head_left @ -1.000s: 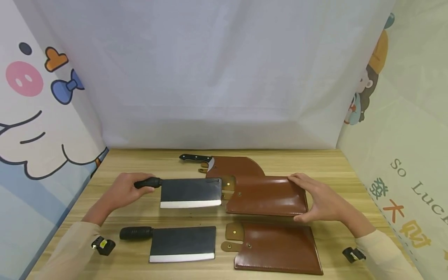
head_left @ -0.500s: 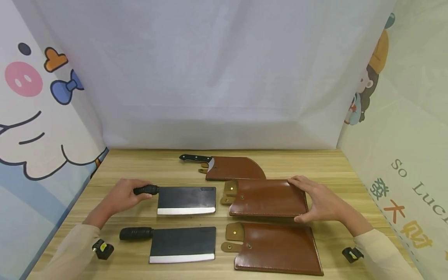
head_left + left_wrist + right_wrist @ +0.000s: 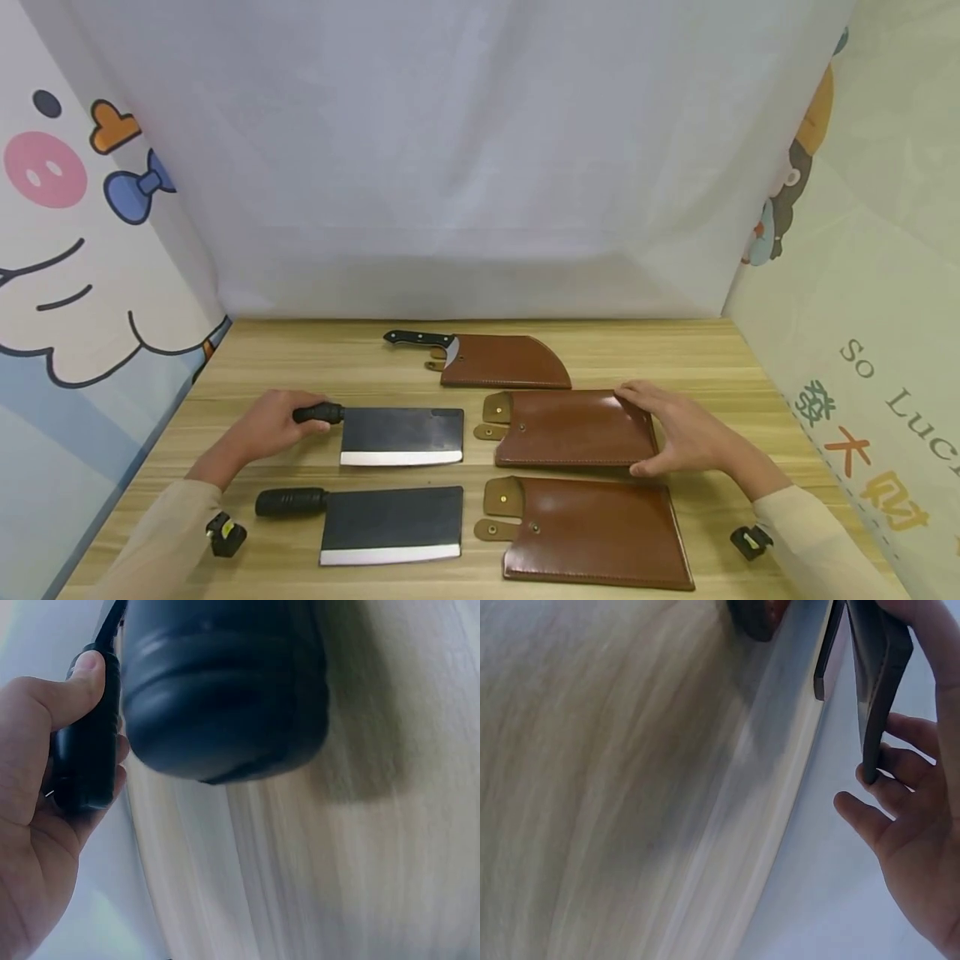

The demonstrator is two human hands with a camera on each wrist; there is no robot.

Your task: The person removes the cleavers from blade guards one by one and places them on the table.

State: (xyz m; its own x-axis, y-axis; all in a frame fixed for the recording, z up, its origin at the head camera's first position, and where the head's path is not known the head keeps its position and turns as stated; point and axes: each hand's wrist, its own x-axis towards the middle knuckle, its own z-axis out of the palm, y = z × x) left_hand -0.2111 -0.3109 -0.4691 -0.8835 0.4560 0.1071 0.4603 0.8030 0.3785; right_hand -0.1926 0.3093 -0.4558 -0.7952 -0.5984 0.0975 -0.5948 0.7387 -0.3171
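The black handle of the 1st cleaver (image 3: pixel 402 429) is clasped in the left hand (image 3: pixel 273 423), thumb laid on top, fingers curled round; the blade is pointed right, its bright edge turned near. And across a slim gap, the 1st leather sheath (image 3: pixel 577 427) is pinched at its right end between the thumb and fingers of the right hand (image 3: pixel 678 427), its 2 snap tabs faced left towards the blade!

Nearer, on the wooden table (image 3: pixel 315 354), a 2nd cleaver (image 3: pixel 393 523) is laid handle to the left, a 2nd leather sheath (image 3: pixel 600 531) set just beside it, right. At the far side, a black-handled knife (image 3: pixel 420 337) is housed in a rounded sheath (image 3: pixel 504 360), a steel sliver left exposed.
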